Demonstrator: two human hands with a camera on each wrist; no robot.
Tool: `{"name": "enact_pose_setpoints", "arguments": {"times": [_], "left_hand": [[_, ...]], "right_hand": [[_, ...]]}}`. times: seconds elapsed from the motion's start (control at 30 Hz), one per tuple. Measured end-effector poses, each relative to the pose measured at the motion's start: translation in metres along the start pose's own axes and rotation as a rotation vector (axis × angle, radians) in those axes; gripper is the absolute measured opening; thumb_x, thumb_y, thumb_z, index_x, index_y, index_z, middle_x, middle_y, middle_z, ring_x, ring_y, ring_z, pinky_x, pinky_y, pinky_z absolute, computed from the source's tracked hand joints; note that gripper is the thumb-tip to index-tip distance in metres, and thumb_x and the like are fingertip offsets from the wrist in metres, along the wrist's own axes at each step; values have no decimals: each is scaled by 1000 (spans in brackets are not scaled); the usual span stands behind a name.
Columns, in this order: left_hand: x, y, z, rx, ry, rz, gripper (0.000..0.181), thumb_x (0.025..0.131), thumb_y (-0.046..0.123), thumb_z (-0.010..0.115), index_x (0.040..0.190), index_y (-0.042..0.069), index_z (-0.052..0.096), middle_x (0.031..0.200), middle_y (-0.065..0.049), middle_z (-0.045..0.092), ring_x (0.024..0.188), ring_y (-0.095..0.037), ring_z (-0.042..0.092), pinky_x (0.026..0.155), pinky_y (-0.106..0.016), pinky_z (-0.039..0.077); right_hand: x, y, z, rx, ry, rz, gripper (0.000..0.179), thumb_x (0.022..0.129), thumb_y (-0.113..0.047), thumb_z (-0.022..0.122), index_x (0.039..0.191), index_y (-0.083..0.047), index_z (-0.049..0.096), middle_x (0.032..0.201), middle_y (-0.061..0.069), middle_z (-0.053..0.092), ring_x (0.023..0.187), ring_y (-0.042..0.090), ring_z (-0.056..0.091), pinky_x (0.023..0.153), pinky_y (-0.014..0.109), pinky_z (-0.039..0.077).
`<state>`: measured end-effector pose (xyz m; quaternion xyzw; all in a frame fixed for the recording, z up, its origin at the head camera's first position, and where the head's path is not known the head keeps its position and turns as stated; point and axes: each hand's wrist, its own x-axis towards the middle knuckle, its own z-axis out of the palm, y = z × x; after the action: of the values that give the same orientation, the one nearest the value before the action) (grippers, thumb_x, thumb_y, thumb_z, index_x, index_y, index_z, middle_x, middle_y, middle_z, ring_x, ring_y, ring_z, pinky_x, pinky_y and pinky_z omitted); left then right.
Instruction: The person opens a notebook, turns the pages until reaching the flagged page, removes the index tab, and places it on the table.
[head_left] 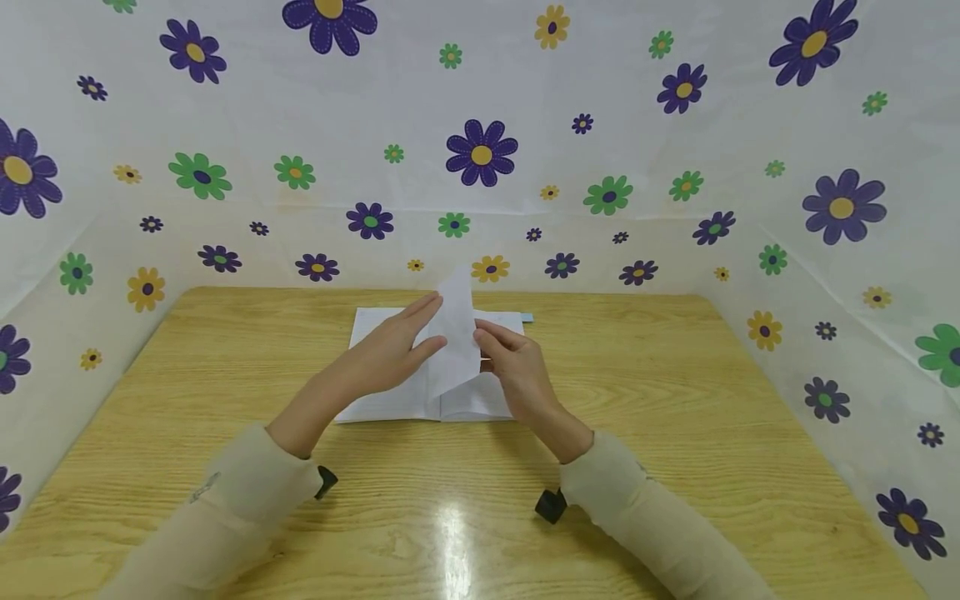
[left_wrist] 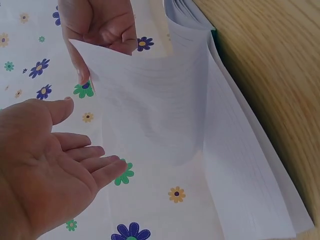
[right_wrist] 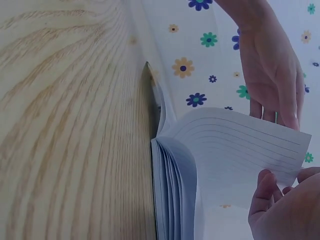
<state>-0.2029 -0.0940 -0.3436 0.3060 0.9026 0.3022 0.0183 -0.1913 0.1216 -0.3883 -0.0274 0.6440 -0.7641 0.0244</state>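
An open notebook (head_left: pixel 382 407) with lined pages lies on the table, one page (head_left: pixel 455 346) lifted upright from its middle. My right hand (head_left: pixel 525 371) pinches the free edge of that page between thumb and fingers; the right wrist view shows the thumb on the lined side of the page (right_wrist: pixel 240 145). On the other side of the sheet is my left hand (head_left: pixel 390 350), its fingers extended and thumb apart. The left wrist view has this hand (left_wrist: pixel 55 165) palm up beside the curved page (left_wrist: pixel 150 105), holding nothing.
The wooden table (head_left: pixel 225 375) extends around the notebook. A white cloth (head_left: pixel 405 100) printed with flowers encloses the back and both sides. A light-blue tab (head_left: pixel 528 317) sticks out at the notebook's far right corner. Dark wrist devices (head_left: pixel 551 505) show at both sleeves.
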Motion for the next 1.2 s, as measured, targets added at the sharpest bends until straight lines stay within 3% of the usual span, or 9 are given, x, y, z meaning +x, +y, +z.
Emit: {"name": "enact_pose_setpoints", "arguments": {"times": [0.33, 0.87, 1.07, 1.2], "left_hand": [[9, 4, 6, -32, 5, 6, 66, 110, 28, 52, 161, -5, 24, 169, -20, 18, 156, -35, 20, 124, -50, 22], [9, 8, 7, -58, -11, 8, 64, 113, 35, 41, 161, -4, 24, 170, -19, 16, 156, -34, 17, 125, -50, 20], [9, 5, 7, -90, -12, 7, 62, 115, 37, 32, 161, -3, 25, 170, -16, 17, 157, -31, 16, 126, -48, 19], [8, 3, 4, -100, -4, 3, 63, 114, 38, 37, 162, 0, 25, 171, -14, 17, 155, -33, 22, 124, -49, 24]], "right_hand": [[0, -4, 9, -39, -7, -5, 37, 103, -16, 66, 134, 4, 67, 130, 13, 68, 95, 17, 58, 77, 24, 57], [1, -5, 19, -26, -26, 13, 35, 105, -16, 62, 136, 2, 66, 129, 11, 70, 99, 18, 65, 76, 25, 57], [0, -4, 20, -40, -77, 21, 34, 106, -18, 62, 136, -2, 67, 127, 8, 72, 103, 22, 68, 79, 27, 56], [0, -6, 21, -60, -131, 19, 35, 106, -16, 60, 138, -2, 65, 131, 8, 70, 103, 17, 69, 82, 29, 55]]}}
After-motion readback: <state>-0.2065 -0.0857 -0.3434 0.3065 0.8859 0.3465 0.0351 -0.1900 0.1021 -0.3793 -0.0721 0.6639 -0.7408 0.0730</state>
